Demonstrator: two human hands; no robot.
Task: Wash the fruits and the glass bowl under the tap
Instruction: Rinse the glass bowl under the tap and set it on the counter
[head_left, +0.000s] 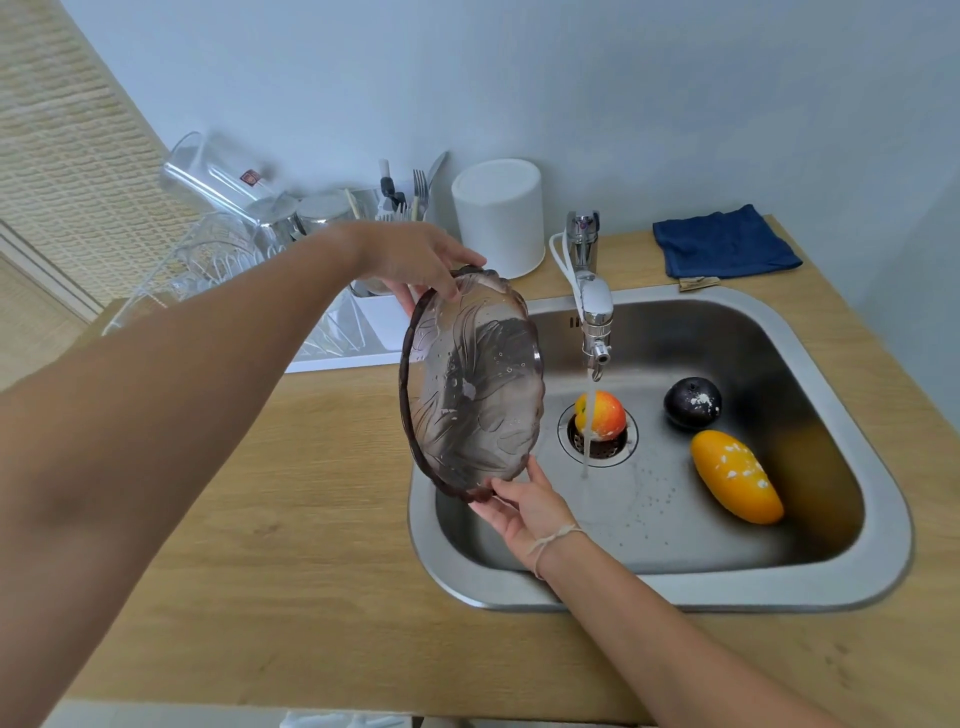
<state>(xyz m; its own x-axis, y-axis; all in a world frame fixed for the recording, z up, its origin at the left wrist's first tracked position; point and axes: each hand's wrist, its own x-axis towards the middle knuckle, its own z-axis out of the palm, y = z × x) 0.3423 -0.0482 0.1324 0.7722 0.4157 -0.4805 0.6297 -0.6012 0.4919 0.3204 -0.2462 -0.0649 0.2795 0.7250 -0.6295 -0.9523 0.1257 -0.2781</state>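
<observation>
1. Glass bowl (472, 384): smoky tinted, patterned, scalloped rim. Held up on edge over the left rim of the sink (841, 415), tilted so its hollow faces the camera. Water drops cling to the inside. It is clear of the water stream, which falls just to its 3 o'clock side.
2. Left hand (415, 260): at the bowl's 12 o'clock. Fingers curled over the top rim, thumb in front, clamped on the glass.
3. Right hand (524, 506): at the bowl's 6 o'clock, palm up beneath it. Fingers pinch the lower rim. A thin string bracelet (550, 540) sits on the wrist.
4. Tap (592, 301): chrome, at the sink's 12 o'clock, running. The stream lands on the apple.
5. Apple (602, 415): red and yellow, sitting on the drain (597, 447) at the sink's centre.
6. Plum (692, 403): dark, round, white flecks on its skin, at about 3 o'clock from the apple, apart from it.
7. Mango (735, 475): orange-yellow, long, white flecks on it, lying at 5 o'clock from the plum, close beside it; contact cannot be told.
8. Counter (270, 545): light wood, surrounding the sink.
9. Blue cloth (722, 244): folded, on the counter at the tap's 3 o'clock.
10. White canister (498, 215): against the wall at the tap's 10 o'clock.
11. Dish rack (332, 332): at the sink's 10 o'clock, holding clear glassware (218, 171) and a cutlery holder (410, 197) with forks.
</observation>
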